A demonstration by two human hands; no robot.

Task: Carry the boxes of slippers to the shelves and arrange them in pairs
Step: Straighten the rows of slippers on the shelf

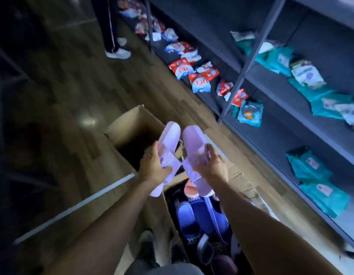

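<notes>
I hold two lilac slippers side by side over the floor. My left hand [152, 165] grips the left slipper [170, 139] around its middle, and my right hand [209, 163] grips the right slipper [194, 139] by its strap. Their toes point away from me. Directly below them stands an open cardboard box [170, 207] holding several blue and pink slippers [192, 217]. A second open cardboard box [132, 124] stands just beyond it, its inside dark. The dark metal shelves [291, 116] run along my right.
The shelves carry red-and-white packets [198, 76] on the low tier and teal packets [319, 197] further along and higher up. Another person's legs and white shoes [118, 52] stand by the far end of the shelves. Wooden floor [72, 96] stretches to the left.
</notes>
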